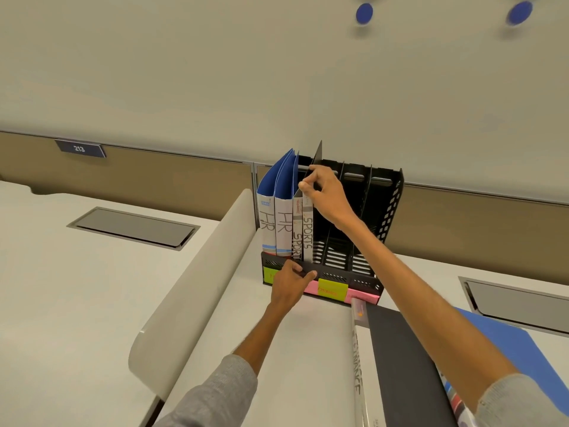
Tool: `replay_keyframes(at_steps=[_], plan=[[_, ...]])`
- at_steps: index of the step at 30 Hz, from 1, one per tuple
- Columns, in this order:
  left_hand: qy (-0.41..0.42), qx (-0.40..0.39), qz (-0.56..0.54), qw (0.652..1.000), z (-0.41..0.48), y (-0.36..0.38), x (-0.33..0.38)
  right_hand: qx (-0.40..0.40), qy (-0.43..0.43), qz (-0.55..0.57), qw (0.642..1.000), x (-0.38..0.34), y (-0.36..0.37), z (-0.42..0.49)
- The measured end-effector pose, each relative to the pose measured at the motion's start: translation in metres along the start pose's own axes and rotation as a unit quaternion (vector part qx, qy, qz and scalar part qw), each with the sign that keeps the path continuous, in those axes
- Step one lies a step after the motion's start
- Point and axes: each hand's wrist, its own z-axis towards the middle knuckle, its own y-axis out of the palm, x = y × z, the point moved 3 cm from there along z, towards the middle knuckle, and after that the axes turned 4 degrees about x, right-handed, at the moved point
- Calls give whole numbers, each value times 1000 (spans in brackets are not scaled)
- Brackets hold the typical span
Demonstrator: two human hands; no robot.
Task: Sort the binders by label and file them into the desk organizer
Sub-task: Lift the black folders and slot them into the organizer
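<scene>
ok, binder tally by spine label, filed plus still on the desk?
HR: 2, both filed in the organizer
SPORTS: 2, both filed, right hand on one
FINANCE: 1, flat on the desk
Blue folder, label hidden: 1
Total: 6

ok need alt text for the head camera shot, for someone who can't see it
A person's right hand slots a black SPORTS binder into a black desk organizer beside two blue HR binders, while the left hand steadies its front edge. A FINANCE binder lies flat on the desk.
</scene>
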Motion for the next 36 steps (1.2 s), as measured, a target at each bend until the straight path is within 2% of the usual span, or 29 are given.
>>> replay_keyframes(at_steps=[5,7,12,21,36], plan=[[-4,-2,1,1000,-16,-4,6,-19,32,100,994,8,-5,-23],[-9,-2,4,1000,-22,-7,5,-10,59,105,993,15,-7,-33],[-17,-12,3,1000,-42,-10,8,-4,143,73,987,33,-20,-57],[-6,-15,9,1000,-84,-20,21,-43,203,-26,978,48,-46,-116],[-41,-133,81,987,-142,25,8,-44,356,-101,928,108,-77,-265]])
